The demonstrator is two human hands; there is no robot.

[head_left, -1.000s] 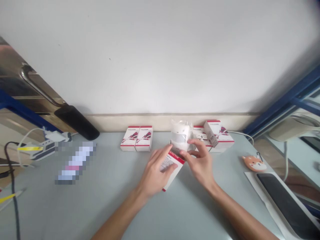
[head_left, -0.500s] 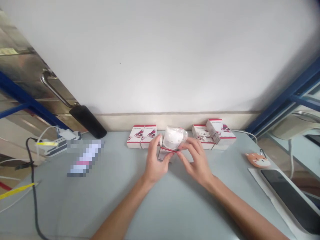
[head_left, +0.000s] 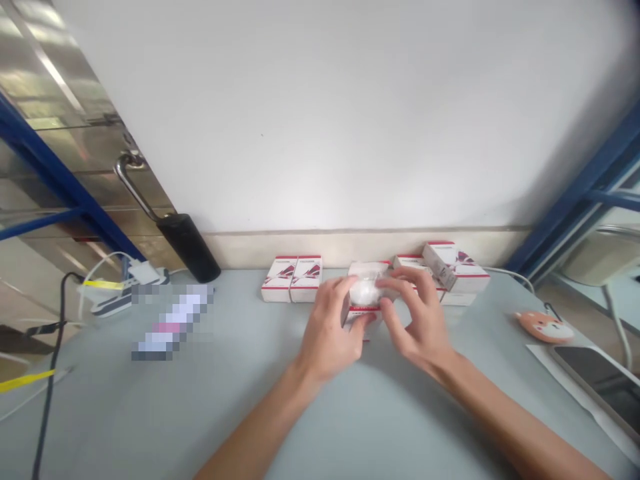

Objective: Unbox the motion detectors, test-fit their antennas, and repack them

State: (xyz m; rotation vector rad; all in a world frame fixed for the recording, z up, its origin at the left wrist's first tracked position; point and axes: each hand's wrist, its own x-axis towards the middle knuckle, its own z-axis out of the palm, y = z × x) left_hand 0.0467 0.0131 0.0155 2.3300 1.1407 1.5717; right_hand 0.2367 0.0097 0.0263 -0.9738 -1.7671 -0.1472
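A: Grip?
B: Both closed. Left hand [head_left: 327, 337] clasps the red-and-white box [head_left: 358, 313]; right hand [head_left: 423, 327] pinches the bagged white unit [head_left: 367, 291] at its far end.
A: Step?
B: Seating the unit, I judge. Pressing further wants the box steadied.
A: Labels?
B: Blurred, unreadable. Twin boxes [head_left: 293, 279] lie just beyond-left.

Both hands meet mid-table, near the wall. Left hand [head_left: 333, 337] grips a small red-and-white box [head_left: 361, 319] from its left side. Right hand [head_left: 417, 323] pinches a white part in a clear bag [head_left: 367, 288], set at the box's top. Blur hides how far in it sits.

Two like boxes [head_left: 293, 279] stand side by side just left. More boxes [head_left: 455, 270] stacked just right.

Grey table [head_left: 200, 413]: power strip [head_left: 113, 297] far left, fox-shaped trinket [head_left: 545, 327] and dark screen [head_left: 600, 380] far right.
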